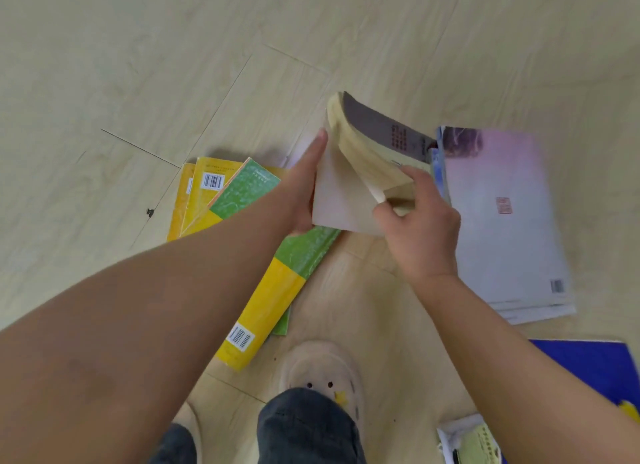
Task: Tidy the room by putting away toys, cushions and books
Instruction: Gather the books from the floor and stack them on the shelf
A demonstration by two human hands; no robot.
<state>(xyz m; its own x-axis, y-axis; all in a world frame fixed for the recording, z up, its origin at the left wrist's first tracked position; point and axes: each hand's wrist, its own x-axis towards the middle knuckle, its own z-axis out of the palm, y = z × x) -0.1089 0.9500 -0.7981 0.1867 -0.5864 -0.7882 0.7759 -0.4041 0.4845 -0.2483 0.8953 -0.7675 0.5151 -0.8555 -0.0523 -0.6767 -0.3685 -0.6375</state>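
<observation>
Cream-paged book (pixel 346 189) between left hand (pixel 304 193) and right hand (pixel 420 221) points lengthwise away.

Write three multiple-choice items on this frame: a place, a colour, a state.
1. Where is the pale book stack? A. On the floor, right of the held book. B. On a shelf. C. In a box.
2. The book under the left forearm is: A. red. B. green and yellow. C. black.
3. The held book is: A. shut. B. lying on the floor. C. open, pages fanned.
Key: A, it lies by the right hand; B, both colours show on its cover; C, the right hand pinches fanned pages.
</observation>
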